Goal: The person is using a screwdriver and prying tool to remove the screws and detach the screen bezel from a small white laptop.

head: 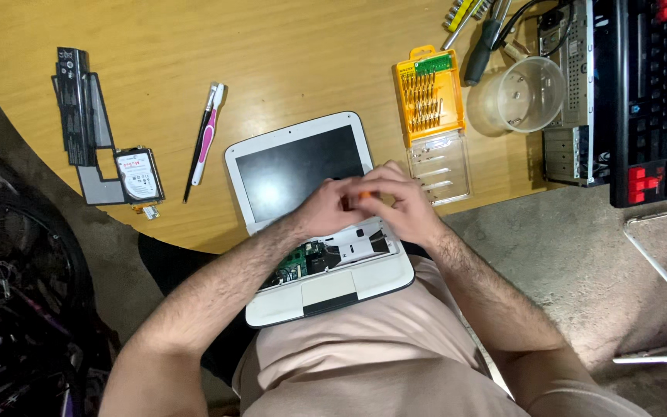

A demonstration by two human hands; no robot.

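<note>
Head view: a small white clamshell laptop with a dark screen (303,170) lies opened flat, its lid resting on the edge of the round wooden table (272,54) and its base on the person's lap — a placing that brings the base close under both hands. The keyboard deck is off; green circuit board and black parts show in the base.

The left hand (326,208) and right hand (399,205) meet directly above the laptop's hinge line, fingers curled together around a small orange-handled tool (360,194). Both hands are closed about it; which hand bears the grip I cannot tell, as the fingers overlap.

To the right of the laptop, just beside the lid, an orange plastic case of screwdriver bits (428,93) lies with its clear lid (440,166) folded out — within easy reach of the right hand. Beyond it stands a clear plastic cup (520,94).

To the left of the laptop lie a pink-and-white pen-shaped tool (207,131), then a bare hard drive (139,174) touching a long black battery pack (79,108), all set well apart from the work.
</note>
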